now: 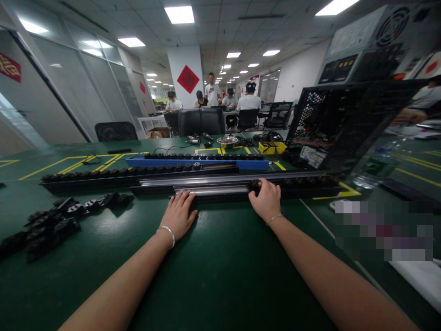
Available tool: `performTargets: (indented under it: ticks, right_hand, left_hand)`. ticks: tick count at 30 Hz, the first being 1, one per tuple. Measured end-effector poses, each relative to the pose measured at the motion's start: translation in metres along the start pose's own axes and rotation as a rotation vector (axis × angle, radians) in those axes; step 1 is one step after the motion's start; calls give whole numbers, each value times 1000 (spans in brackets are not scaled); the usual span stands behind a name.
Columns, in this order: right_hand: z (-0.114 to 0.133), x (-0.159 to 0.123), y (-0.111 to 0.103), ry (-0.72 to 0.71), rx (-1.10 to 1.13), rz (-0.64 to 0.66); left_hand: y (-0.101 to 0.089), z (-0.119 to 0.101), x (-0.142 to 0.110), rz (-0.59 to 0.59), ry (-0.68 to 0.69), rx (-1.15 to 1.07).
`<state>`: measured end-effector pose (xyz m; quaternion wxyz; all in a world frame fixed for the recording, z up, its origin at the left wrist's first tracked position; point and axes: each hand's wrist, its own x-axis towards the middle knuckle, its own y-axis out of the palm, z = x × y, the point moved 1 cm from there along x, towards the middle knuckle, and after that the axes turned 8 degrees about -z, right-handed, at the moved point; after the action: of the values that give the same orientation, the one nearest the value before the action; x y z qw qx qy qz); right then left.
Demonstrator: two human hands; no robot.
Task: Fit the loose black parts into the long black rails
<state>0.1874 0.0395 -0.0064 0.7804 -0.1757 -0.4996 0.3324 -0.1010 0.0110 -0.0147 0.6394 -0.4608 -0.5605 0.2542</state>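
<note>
A long black rail with a shiny silver channel [217, 190] lies crosswise on the green table in front of me. My left hand [178, 215] rests on its left end, fingers stretched out and lying flat. Toward the rail's right part, the fingers of my right hand [268, 198] are closed on a small black part [254, 185], which they partly hide. Dark parts sit in a row along the rail to the right of that hand. Directly behind lies another silver-channelled rail [203, 182]. A loose pile of black parts [65, 216] spreads out at the left.
Farther back are a long black strip [86, 177] and a blue strip [165, 162], both lined with black parts. A metal bowl [227, 141] and yellow bins [272, 147] stand behind. An open computer case [358, 124] and plastic bottle [375, 163] are at right. Several people sit or stand beyond.
</note>
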Motion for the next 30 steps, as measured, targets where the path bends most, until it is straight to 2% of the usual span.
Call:
performTargets:
  ticks: [8,13,24,27,30]
  right_hand:
    - [4,-1,0,-131,75,75]
    - [7,-3,1,-222,111,113]
    - [17,-10,6,-357,112,163]
    - [19,-11,5,-366,101,184]
    - [19,-12,4,-371,88,207]
  left_hand:
    - [1,-4,2,-29,-14,1]
    - [3,-10,5,-55,28,2]
    - [9,-33,15,-70,322,34]
    - [12,-47,21,-45,313,48]
    - [15,-62,28,-10,243,69]
